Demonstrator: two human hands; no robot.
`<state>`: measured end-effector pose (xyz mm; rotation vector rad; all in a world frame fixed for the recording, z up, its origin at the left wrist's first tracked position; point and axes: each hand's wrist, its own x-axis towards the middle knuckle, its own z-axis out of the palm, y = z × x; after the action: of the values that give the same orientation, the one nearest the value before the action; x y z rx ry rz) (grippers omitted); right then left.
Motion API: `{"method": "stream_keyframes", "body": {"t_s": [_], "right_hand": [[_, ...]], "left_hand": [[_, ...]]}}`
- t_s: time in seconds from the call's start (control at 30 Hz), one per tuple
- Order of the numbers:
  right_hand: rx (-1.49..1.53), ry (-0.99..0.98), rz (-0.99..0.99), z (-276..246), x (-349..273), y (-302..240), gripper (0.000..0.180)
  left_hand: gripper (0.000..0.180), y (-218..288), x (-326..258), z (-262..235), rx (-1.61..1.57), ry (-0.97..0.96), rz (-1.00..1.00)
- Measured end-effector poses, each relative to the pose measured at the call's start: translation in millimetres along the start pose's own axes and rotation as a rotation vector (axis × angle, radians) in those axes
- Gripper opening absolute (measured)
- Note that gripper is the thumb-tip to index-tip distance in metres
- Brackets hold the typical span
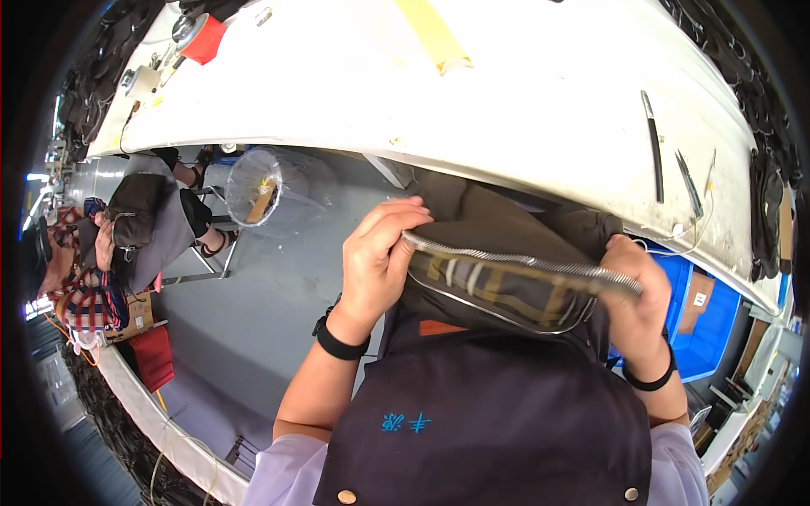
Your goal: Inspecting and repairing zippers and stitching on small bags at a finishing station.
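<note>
The bag [506, 221] is held between the near edge of the table [337, 76] and the apron [489, 413], likely so its inside faces the wearer. The left hand [375, 253] pinches the left end of its rim between thumb and fingers; the right hand [639, 295] curls around the right end. Set apart so, they seem to stretch the zip [523, 260] and spread the mouth (the striped lining [515, 287] shows). Slim tools [656, 156] lie far right, apparently for easy reach.
</note>
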<state>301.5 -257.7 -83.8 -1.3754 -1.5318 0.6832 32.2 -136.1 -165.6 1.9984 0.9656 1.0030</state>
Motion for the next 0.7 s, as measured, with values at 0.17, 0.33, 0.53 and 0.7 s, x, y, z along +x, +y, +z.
{"method": "stream_keyframes", "body": {"t_s": [0.17,0.33,0.53,0.7], "right_hand": [[-0.416,0.095,0.230,-17,11,-10,0.044],[-0.678,-0.406,-0.125,23,47,-67,0.078],[-0.312,-0.437,-0.177,31,69,-23,0.038],[-0.089,-0.434,0.045,33,68,-17,0.019]], "left_hand": [[0.016,54,21,-10,-0.272,-0.131,-0.239],[0.026,80,24,-4,-0.030,-0.268,0.007],[0.050,79,17,-5,-0.203,-0.255,-0.005],[0.066,80,8,-9,0.141,-0.208,0.086]]}}
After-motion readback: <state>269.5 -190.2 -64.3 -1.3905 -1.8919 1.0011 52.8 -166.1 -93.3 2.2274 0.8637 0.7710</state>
